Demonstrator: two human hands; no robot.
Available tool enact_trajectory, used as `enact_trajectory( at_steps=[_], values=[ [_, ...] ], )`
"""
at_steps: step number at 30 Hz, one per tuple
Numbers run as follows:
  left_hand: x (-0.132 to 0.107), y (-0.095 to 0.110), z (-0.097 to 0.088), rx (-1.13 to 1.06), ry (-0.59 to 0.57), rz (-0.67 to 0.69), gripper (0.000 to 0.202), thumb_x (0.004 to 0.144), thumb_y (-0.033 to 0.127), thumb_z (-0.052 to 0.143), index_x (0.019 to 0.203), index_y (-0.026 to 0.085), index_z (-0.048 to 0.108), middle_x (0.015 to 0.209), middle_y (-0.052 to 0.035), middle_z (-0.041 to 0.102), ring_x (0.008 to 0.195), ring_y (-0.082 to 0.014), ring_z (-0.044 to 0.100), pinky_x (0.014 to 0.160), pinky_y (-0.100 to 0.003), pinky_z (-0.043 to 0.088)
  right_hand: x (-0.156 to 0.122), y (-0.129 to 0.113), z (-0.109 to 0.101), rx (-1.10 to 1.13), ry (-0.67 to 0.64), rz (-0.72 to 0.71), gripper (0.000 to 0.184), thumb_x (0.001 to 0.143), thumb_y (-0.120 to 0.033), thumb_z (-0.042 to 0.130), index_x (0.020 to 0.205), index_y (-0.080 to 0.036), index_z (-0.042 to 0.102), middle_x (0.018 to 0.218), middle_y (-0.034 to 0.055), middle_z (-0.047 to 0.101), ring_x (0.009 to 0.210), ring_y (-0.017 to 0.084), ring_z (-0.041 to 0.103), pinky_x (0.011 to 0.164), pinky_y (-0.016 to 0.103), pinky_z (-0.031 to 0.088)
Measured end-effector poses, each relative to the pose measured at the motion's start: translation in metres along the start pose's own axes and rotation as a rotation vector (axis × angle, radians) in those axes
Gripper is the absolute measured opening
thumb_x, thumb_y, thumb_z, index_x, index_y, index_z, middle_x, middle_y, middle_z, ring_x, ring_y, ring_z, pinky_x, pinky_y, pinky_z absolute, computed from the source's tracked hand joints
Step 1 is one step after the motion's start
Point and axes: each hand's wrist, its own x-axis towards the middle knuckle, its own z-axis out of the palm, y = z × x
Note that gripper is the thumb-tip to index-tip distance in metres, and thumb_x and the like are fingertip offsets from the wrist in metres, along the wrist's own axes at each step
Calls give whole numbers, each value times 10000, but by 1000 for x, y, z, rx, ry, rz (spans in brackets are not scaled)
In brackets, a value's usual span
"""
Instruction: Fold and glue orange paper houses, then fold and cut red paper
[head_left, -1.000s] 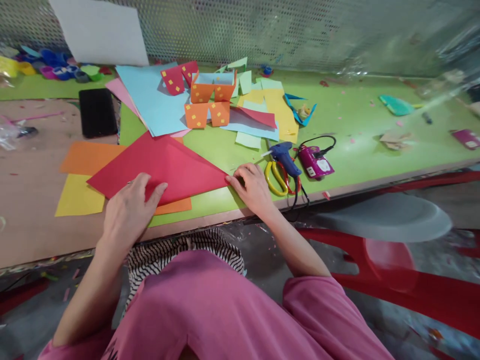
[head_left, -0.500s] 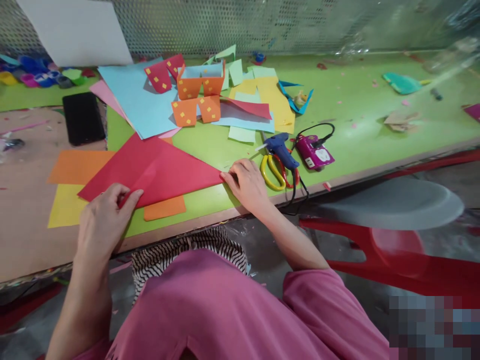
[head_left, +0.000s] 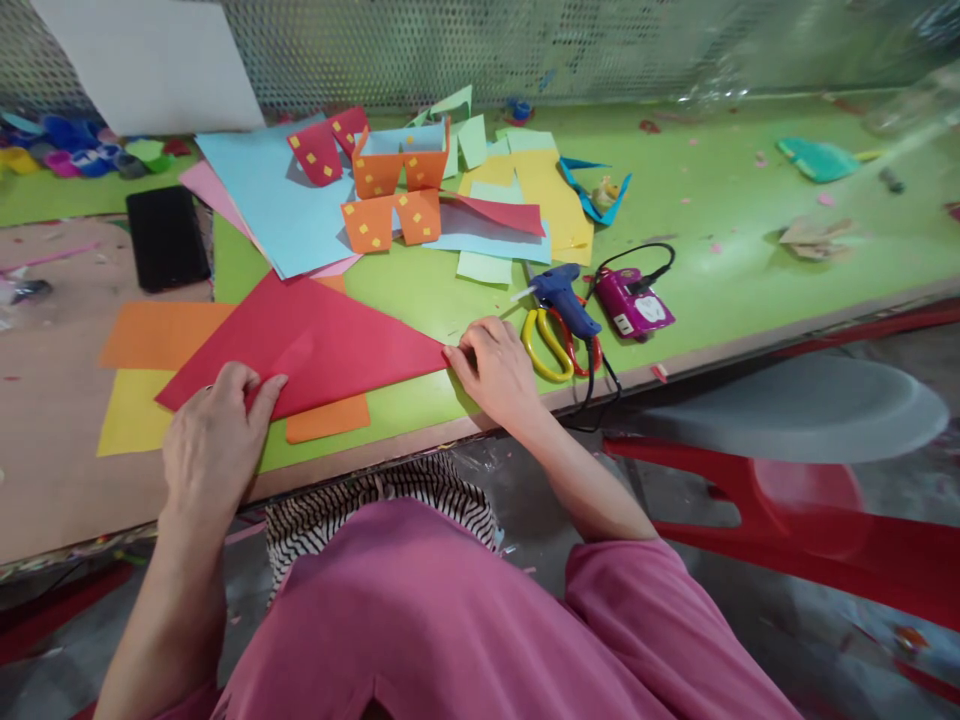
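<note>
The red paper (head_left: 337, 335) lies left of centre in the frame; the left hand (head_left: 214, 440), half curled, touches its lower-left edge, its grip impossible to tell; the right hand (head_left: 495, 370), thumb and forefinger together, pinches its right tip, near the blue glue gun (head_left: 566, 298).

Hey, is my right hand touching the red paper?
Touching. The head view shows it: the fingertips of the right hand meet the right-hand corner of the red paper, with no gap showing.

black phone (head_left: 166, 238) | blue glue gun (head_left: 568, 302) over scissors (head_left: 556, 350) | grey stool (head_left: 817, 408)
</note>
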Motion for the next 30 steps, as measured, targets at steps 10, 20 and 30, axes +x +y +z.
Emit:
enact_trajectory(
  at_steps=[10,20,30],
  values=[
    [1,0,3,-73,-29,-21,278,1003,461,580,847,247,496,712,14,445,709,-196,457,650,-260,244,1,0,-2,-4,-41,23,292,1024,-394,490,797,-224,558,984,110,627,918,262,555,833,402,446],
    [2,1,6,-37,-9,-23,256,1015,454,588,884,246,516,725,16,447,746,-202,491,659,-281,267,1,-1,-3,13,-48,33,309,1032,-403,466,817,-215,585,999,122,631,928,269,560,852,416,452],
    [2,4,7,64,15,-28,399,1026,511,506,1186,160,607,916,-130,703,908,-297,665,842,-394,514,-3,4,-7,-12,-43,39,356,1056,-463,449,833,-221,583,999,116,642,927,268,557,862,432,468]
  ],
)
